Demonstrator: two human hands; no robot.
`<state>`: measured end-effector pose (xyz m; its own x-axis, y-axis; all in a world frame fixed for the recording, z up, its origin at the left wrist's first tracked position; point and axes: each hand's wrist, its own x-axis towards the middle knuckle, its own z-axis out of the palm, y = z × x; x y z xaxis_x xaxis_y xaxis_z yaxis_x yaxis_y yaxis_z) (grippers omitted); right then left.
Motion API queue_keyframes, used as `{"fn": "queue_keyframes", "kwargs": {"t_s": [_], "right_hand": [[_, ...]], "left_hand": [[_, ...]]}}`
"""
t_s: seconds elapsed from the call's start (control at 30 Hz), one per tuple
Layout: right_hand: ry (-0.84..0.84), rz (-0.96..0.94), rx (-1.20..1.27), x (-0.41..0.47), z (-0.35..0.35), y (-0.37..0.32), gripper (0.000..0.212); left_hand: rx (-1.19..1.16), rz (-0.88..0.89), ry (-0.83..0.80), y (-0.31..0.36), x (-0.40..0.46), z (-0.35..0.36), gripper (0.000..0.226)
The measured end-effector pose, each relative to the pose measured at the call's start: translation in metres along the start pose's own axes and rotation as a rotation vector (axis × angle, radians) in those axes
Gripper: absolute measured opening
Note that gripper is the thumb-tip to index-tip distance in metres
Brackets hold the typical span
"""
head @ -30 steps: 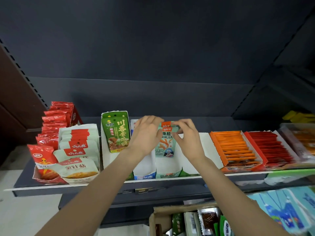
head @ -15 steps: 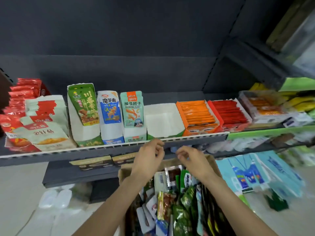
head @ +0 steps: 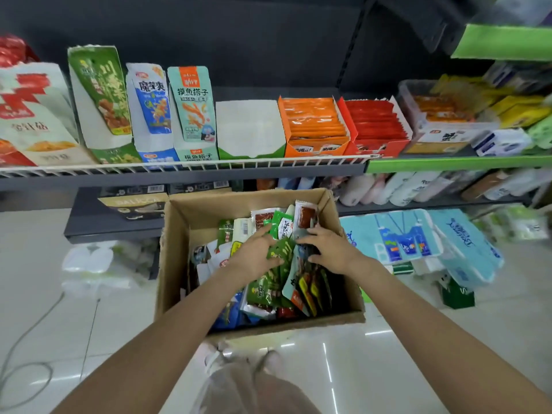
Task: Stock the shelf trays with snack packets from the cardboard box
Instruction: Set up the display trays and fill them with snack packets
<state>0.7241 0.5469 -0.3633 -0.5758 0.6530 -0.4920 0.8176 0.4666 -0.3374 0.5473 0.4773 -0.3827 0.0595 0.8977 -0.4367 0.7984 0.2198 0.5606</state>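
An open cardboard box (head: 179, 234) stands on the floor below the shelf, filled with mixed snack packets (head: 268, 291). Both my hands are down inside it. My left hand (head: 254, 255) pinches a green packet (head: 282, 249) between thumb and fingers. Just right of it, my right hand (head: 330, 249) lies on the pile with fingers pointing down among dark packets; its hold is unclear. On the shelf above, a white tray with a green front (head: 249, 130) holds nothing. To its left stand a teal tray (head: 194, 106), a blue tray (head: 152, 97) and a green tray (head: 101, 85).
An orange carton (head: 313, 124) and a red carton (head: 376, 124) sit right of the empty tray behind the white wire shelf rail (head: 209, 165). Blue tissue packs (head: 418, 240) lie on the floor to the right, plastic bags (head: 95, 264) to the left. My feet (head: 245, 360) stand before the box.
Both hands came down from the teal tray on the shelf into the box. The view tilted down, and the hands now reach deep among the packets.
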Motion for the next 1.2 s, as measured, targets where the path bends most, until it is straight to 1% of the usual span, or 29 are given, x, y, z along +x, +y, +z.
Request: {"fn": "queue_keyframes", "kwargs": {"t_s": [0.1, 0.2, 0.27, 0.33, 0.37, 0.43, 0.5, 0.53, 0.6, 0.67, 0.73, 0.83, 0.93, 1.07, 1.2], "right_hand": [[0.087, 0.004, -0.056, 0.002, 0.009, -0.003, 0.041], [0.159, -0.030, -0.071, 0.005, 0.011, -0.007, 0.023], [0.176, -0.044, -0.092, 0.007, 0.008, -0.006, 0.021], [0.169, -0.050, -0.060, 0.008, 0.005, -0.003, 0.024], [0.179, -0.053, -0.018, 0.008, 0.004, -0.002, 0.024], [0.273, -0.062, 0.113, 0.006, 0.000, -0.001, 0.023], [0.392, -0.078, 0.325, 0.002, -0.007, -0.002, 0.021], [0.433, -0.091, 0.430, 0.001, -0.012, -0.003, 0.018], [0.476, -0.116, 0.577, 0.001, -0.025, -0.007, 0.013], [0.536, -0.125, 0.676, 0.002, -0.038, -0.013, 0.011], [0.623, -0.110, 0.749, 0.003, -0.052, -0.020, 0.012], [0.739, -0.094, 0.760, 0.006, -0.071, -0.031, 0.010], [0.820, -0.117, 0.701, 0.006, -0.089, -0.047, 0.009], [0.810, -0.236, 0.659, 0.008, -0.115, -0.082, 0.009], [0.741, -0.271, 0.622, 0.025, -0.136, -0.119, 0.015]], "left_hand": [[-0.061, -0.024, 0.087, 0.002, 0.001, 0.004, 0.029], [-0.142, -0.052, 0.197, 0.003, 0.001, 0.008, 0.016], [-0.184, -0.070, 0.246, 0.005, -0.001, 0.010, 0.013], [-0.244, -0.099, 0.249, 0.006, -0.005, 0.010, 0.010], [-0.272, -0.117, 0.250, 0.006, -0.007, 0.008, 0.009], [-0.316, -0.149, 0.284, 0.006, -0.012, 0.001, 0.006], [-0.375, -0.170, 0.353, 0.007, -0.017, -0.013, 0.001], [-0.410, -0.171, 0.395, 0.007, -0.019, -0.023, 0.004], [-0.493, -0.142, 0.491, 0.009, -0.022, -0.043, 0.008], [-0.598, -0.098, 0.586, 0.011, -0.027, -0.066, 0.007], [-0.603, -0.065, 0.694, 0.011, -0.031, -0.086, 0.002], [-0.556, -0.062, 0.832, 0.008, -0.041, -0.113, 0.004], [-0.548, -0.040, 0.893, 0.004, -0.054, -0.137, 0.008], [-0.523, -0.044, 0.997, -0.001, -0.070, -0.169, 0.013], [-0.466, -0.008, 1.062, -0.022, -0.076, -0.197, 0.009]]}}
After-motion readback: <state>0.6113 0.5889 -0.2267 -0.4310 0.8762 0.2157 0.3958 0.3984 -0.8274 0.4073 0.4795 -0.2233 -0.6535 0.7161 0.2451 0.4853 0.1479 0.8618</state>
